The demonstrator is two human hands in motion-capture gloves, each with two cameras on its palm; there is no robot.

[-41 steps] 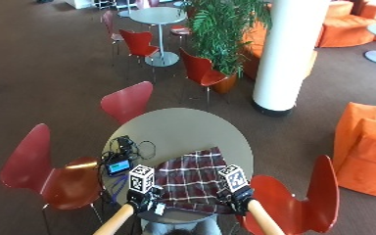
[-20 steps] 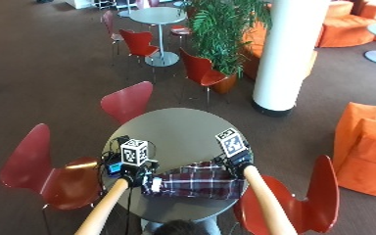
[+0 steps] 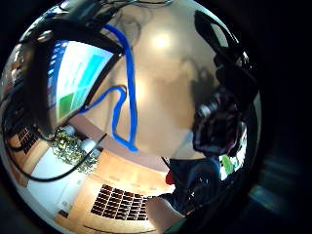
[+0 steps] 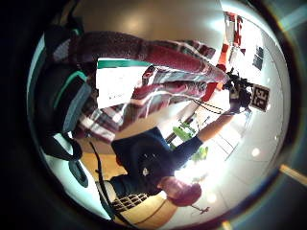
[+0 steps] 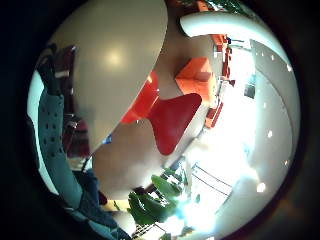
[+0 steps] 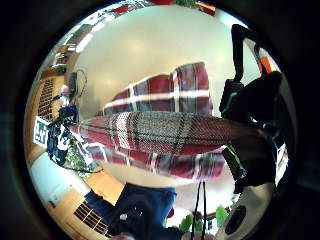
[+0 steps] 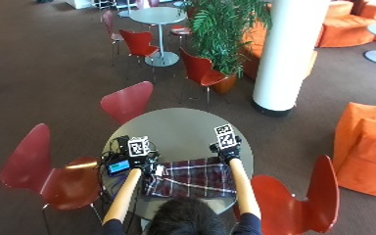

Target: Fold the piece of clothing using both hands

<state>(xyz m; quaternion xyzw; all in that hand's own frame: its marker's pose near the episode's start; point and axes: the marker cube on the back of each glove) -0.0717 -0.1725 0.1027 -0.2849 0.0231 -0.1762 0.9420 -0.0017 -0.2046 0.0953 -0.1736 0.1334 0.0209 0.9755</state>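
A person at a round grey table (image 7: 175,122) holds a red plaid garment (image 7: 191,177) by two corners, seen from above. The left hand (image 7: 148,161) is at the cloth's far left corner and the right hand (image 7: 227,152) at its far right corner, both over the table; the garment lies partly doubled between the forearms, its near edge towards the person.

The overhead view hides the fingers. The right thumb-side palm view fills that gap: the right hand's grip is closed on the garment (image 6: 165,131), a lifted fold stretching across to the other hand (image 6: 57,135) while a lower layer rests flat on the table. The left thumb-side view likewise shows the cloth (image 4: 158,81) pinched in the left grip, a white label (image 4: 120,84) showing.

Only the left little-finger view shows the lit screen (image 3: 73,78) and blue cable (image 3: 124,92) clearly; overhead, they are a device (image 7: 119,166) just left of the garment. Red chairs (image 7: 129,100) ring the table.
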